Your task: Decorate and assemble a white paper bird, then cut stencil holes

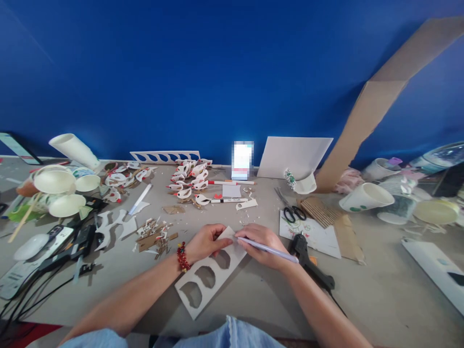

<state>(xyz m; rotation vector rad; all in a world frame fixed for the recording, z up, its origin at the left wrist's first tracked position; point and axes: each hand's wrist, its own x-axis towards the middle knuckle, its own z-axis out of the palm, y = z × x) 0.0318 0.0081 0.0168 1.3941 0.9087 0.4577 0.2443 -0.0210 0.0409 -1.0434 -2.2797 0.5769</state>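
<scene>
My left hand [206,241], with a red bead bracelet at the wrist, grips the upper part of a white foam board strip [197,269]. Several rounded holes run along that strip, which lies slanted on the table. Closed in a writing grip, my right hand [266,244] holds a slim lavender pen-like tool [270,249] with its tip at the strip's upper end. The fingers partly cover the tip, so I cannot tell whether it is a blade or a pen point. Small brown and white scraps [155,234] lie beyond my left forearm.
White bird-shaped pieces with red beaks [188,179] crowd the back. Scissors [293,210] and a black glue gun [310,263] lie at right. A lit phone [242,162] stands against the blue wall. Cups [366,197] stand far right; a power strip [39,258] and cables lie left.
</scene>
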